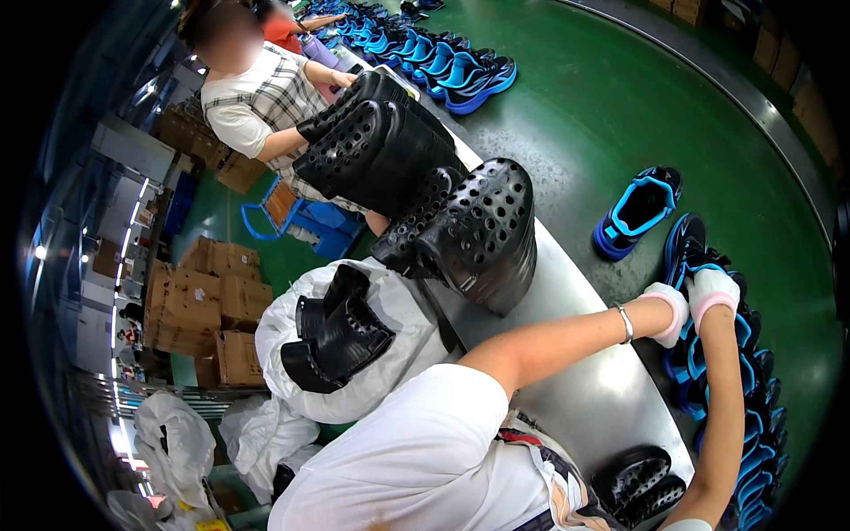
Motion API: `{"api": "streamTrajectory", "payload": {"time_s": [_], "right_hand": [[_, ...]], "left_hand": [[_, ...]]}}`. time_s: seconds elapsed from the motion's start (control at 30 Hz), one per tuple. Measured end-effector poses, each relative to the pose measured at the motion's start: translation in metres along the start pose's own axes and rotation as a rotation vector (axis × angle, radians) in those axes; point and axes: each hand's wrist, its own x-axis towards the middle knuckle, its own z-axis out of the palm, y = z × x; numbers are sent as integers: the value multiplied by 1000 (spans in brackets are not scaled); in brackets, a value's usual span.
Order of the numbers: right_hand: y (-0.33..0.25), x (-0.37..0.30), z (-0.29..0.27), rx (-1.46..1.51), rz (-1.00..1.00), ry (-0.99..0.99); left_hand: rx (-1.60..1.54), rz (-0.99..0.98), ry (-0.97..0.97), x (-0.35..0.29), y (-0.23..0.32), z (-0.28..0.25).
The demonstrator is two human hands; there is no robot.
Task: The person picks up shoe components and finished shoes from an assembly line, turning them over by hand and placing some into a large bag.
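Both my hands, in white gloves with pink cuffs, are close together at the right over the green surface. My left hand (pixel 666 312), below a silver bracelet, is closed at the near end of a black sneaker with blue trim (pixel 683 243). My right hand (pixel 712 292) grips the same sneaker from the right; the fingers of both hands are partly hidden. A second black-and-blue sneaker (pixel 634 211) stands apart, further left, its opening upward. Beside my right forearm runs a long row of similar sneakers (pixel 753 411).
Stacks of nested black perforated plastic shoe inserts (pixel 482 230) stand on the metal table (pixel 567 305). More inserts (pixel 336 336) lie on a white sack (pixel 403 310). A co-worker (pixel 257 106) handles another stack across from me. Cardboard boxes (pixel 186 301) stand at the left; more sneakers (pixel 478 84) line the far side.
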Motion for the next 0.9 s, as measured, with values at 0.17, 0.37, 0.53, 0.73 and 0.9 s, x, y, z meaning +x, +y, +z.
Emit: {"api": "streamTrajectory", "payload": {"time_s": [0.17,0.37,0.53,0.73,0.9], "right_hand": [[5,17,13,-5,92,-42],[0,4,17,43,14,74],[15,-41,18,208,-109,302],[19,-182,19,437,-203,515],[65,-304,77,550,167,536]], "left_hand": [[23,10,-21,3,6,-4],[52,-18,16,-3,5,1],[-57,-63,146,-16,4,0],[-31,-74,274,-43,-15,-1],[-45,-419,609,-26,-67,-6]]}}
